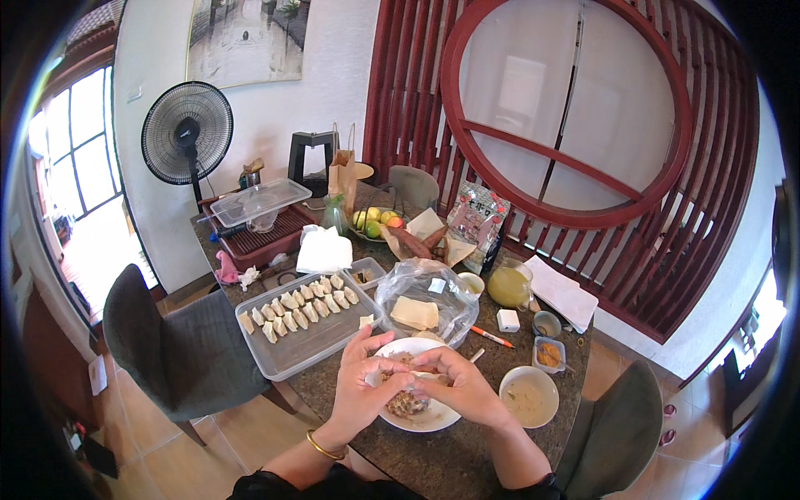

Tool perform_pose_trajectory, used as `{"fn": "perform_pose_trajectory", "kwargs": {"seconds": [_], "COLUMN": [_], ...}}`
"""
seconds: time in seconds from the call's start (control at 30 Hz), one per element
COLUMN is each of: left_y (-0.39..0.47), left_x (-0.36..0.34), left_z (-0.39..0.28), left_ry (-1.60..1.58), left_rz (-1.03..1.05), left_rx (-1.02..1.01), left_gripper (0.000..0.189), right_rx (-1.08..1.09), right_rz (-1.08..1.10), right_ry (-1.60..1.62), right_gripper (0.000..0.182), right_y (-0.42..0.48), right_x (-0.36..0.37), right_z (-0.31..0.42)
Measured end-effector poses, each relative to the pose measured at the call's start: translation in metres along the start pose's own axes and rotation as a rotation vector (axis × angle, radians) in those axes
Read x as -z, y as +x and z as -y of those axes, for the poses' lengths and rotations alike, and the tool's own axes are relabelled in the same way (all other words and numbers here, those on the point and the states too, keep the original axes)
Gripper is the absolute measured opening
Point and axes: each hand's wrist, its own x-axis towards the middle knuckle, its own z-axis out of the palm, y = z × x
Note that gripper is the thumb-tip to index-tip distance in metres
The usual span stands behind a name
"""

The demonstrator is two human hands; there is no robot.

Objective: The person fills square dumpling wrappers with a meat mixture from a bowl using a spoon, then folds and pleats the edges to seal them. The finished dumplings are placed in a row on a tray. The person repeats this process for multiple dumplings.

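Above a white bowl (437,425) of minced filling (406,405), my left hand (365,378) and my right hand (462,382) meet. A pale dumpling wrapper (430,375) is pinched between their fingers and partly hidden by them. Beyond the bowl, a stack of square wrappers (415,313) lies in an open clear plastic bag (453,297). To the left, a shallow plastic tray (300,356) holds two rows of folded dumplings (300,317). One pale piece (366,321) sits apart at the tray's right end.
Right of the bowl stand a bowl of cloudy liquid (529,397) and a small tub of orange paste (549,355). An orange marker (492,337), a white box (508,320) and a glass jug (510,285) lie farther back. Grey chairs (194,350) flank the table.
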Motion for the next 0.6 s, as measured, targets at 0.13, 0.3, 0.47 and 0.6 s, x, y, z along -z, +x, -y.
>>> {"fn": "perform_pose_trajectory", "kwargs": {"seconds": [0.13, 0.3, 0.47, 0.6], "left_y": [0.000, -0.001, -0.012, -0.008], "left_x": [-0.006, -0.011, 0.002, -0.004], "left_z": [0.009, -0.002, 0.016, 0.010], "left_ry": [0.040, -0.547, -0.348, -0.088], "left_rz": [-0.017, -0.117, 0.028, -0.016], "left_rx": [0.009, 0.257, 0.262, 0.082], "left_gripper": [0.010, 0.014, 0.014, 0.005], "right_rx": [0.002, 0.029, -0.036, -0.018], "right_rz": [-0.013, -0.010, -0.009, -0.039], "right_ry": [-0.073, -0.115, 0.126, 0.129], "right_gripper": [0.030, 0.026, 0.025, 0.025], "right_y": [-0.001, 0.000, 0.002, 0.003], "right_x": [0.002, 0.006, 0.005, 0.006], "right_z": [-0.003, -0.006, -0.001, -0.004]}}
